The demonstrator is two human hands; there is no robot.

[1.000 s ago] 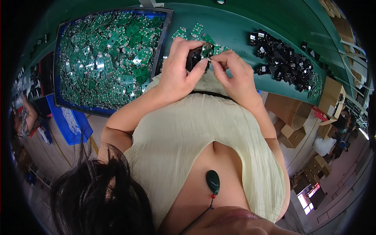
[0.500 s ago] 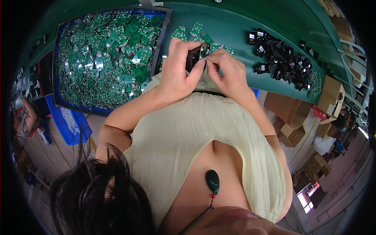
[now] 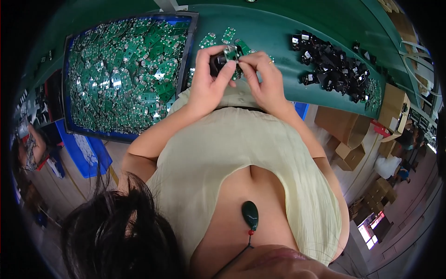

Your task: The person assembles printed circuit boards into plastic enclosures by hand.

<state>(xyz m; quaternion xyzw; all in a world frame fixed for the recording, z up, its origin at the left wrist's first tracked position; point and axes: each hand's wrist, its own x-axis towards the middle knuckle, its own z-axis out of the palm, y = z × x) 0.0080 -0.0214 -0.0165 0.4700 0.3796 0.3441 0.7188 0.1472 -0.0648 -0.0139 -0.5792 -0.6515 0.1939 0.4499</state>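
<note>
My left hand [image 3: 204, 86] is closed around a black plastic housing [image 3: 214, 66], its thumb pressing against a small green circuit board [image 3: 231, 52]. The board stands tilted at the housing's right side; whether it is seated inside cannot be made out. With thumb and index finger together, my right hand [image 3: 268, 83] pinches at the board's right edge. Whatever lies between those fingertips is too small to name. Just beyond both hands, a few loose circuit boards [image 3: 229, 35] lie on the green table [image 3: 274, 39].
A black-rimmed tray [image 3: 191, 39] heaped with green circuit boards stands on the left. To the right lies a pile of black housings [image 3: 332, 69], with small boards [image 3: 373, 95] beside it. Cardboard boxes [image 3: 341, 124] and a blue bin [image 3: 86, 151] sit below table level.
Both hands have shifted slightly left. The housing and board have turned, so the board's green face now shows where mostly its edge showed before.
</note>
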